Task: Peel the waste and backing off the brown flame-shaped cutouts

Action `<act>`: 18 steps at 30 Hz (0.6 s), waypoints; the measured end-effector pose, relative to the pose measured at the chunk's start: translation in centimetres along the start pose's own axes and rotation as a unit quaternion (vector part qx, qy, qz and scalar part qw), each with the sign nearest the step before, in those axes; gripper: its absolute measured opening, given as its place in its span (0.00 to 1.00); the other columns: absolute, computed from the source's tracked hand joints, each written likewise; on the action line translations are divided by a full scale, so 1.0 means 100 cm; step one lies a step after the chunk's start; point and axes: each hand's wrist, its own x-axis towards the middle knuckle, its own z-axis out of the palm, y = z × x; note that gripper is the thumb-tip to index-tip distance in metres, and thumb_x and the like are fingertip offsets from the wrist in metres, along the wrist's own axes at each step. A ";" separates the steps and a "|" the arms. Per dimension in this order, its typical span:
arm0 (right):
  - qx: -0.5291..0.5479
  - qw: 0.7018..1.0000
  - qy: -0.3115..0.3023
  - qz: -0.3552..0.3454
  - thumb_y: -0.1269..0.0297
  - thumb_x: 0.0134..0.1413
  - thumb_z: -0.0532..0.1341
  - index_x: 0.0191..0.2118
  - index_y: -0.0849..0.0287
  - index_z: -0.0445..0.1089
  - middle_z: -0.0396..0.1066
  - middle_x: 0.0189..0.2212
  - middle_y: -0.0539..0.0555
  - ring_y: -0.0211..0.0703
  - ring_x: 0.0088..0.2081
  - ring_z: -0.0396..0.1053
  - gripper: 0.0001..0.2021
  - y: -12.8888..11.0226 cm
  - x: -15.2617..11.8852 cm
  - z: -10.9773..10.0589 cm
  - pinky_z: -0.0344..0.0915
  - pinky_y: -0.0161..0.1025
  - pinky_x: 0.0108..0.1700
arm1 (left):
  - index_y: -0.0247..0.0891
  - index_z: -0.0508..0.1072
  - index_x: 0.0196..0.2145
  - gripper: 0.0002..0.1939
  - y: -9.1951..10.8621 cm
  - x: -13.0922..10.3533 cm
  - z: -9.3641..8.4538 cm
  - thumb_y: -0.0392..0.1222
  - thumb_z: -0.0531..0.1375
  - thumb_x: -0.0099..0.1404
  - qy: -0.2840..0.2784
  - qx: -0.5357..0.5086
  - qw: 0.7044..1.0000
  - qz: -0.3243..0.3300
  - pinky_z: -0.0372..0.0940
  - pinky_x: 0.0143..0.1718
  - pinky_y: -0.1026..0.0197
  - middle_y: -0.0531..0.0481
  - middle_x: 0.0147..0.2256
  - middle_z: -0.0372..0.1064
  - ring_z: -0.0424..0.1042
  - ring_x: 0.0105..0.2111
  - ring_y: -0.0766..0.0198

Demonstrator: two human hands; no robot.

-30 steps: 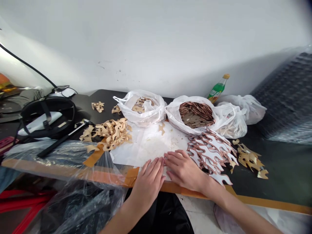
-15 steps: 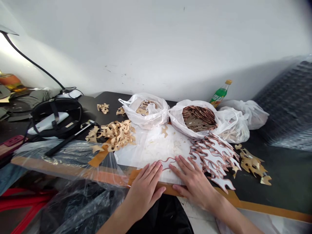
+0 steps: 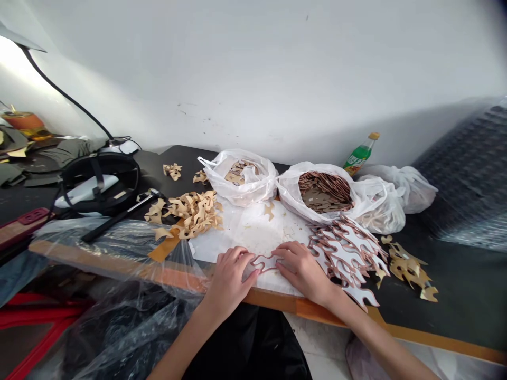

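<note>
- We see both hands at the near edge of the bench (image 3: 455,274), working one flame-shaped cut-out (image 3: 266,262) with a white face and a copper-brown rim.
- The left hand (image 3: 229,277) has its fingers curled, fingertips touching the cut-out's left end; whether it pinches the piece or only presses on it we cannot tell.
- The right hand (image 3: 303,269) lies palm down with fingers bent, fingertips on the cut-out's right end; again we cannot tell a grip from a press.
- The cut-out rests on a white sheet (image 3: 253,232) spread over the bench, between the two hands and close to the orange-taped front edge.
- Just right of the right hand, a fanned stack of like flame cut-outs (image 3: 348,250) lies overlapping.
- Beyond that stack stands an open white plastic bag of copper-brown pieces (image 3: 322,190); to its left, a second bag holding tan pieces (image 3: 240,177).
- A heap of tan scraps (image 3: 190,211) sits left of the sheet, and gold-toned scraps (image 3: 407,266) lie to the far right.
- A green bottle (image 3: 360,154) stands against the wall behind the bags.
- At the left we see a black round lamp base (image 3: 99,182) with its cable rising.
- Clear plastic film (image 3: 103,248) drapes over the bench's front left.
</note>
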 end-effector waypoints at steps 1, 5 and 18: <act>0.009 1.000 -0.008 -0.007 0.69 0.69 0.62 0.55 0.54 0.74 0.75 0.47 0.59 0.53 0.48 0.72 0.12 0.000 0.004 0.002 0.68 0.50 0.49 | 0.43 0.77 0.46 0.07 0.000 0.001 0.000 0.42 0.63 0.71 -0.009 -0.010 1.000 -0.006 0.64 0.49 0.49 0.47 0.46 0.74 0.74 0.49 0.51; 0.032 0.997 -0.047 -0.044 0.68 0.71 0.62 0.57 0.51 0.74 0.73 0.41 0.56 0.49 0.44 0.71 0.13 -0.006 0.017 0.011 0.66 0.45 0.47 | 0.42 0.75 0.41 0.03 -0.001 0.002 0.000 0.41 0.61 0.72 -0.040 -0.055 0.997 -0.030 0.62 0.50 0.50 0.48 0.44 0.74 0.74 0.47 0.52; 0.008 0.999 -0.003 -0.032 0.69 0.70 0.62 0.44 0.57 0.71 0.72 0.38 0.56 0.48 0.40 0.69 0.02 -0.010 0.013 0.020 0.64 0.43 0.45 | 0.43 0.70 0.56 0.19 0.003 0.007 -0.006 0.35 0.58 0.67 -0.026 -0.149 0.985 -0.086 0.65 0.52 0.50 0.49 0.44 0.78 0.76 0.41 0.56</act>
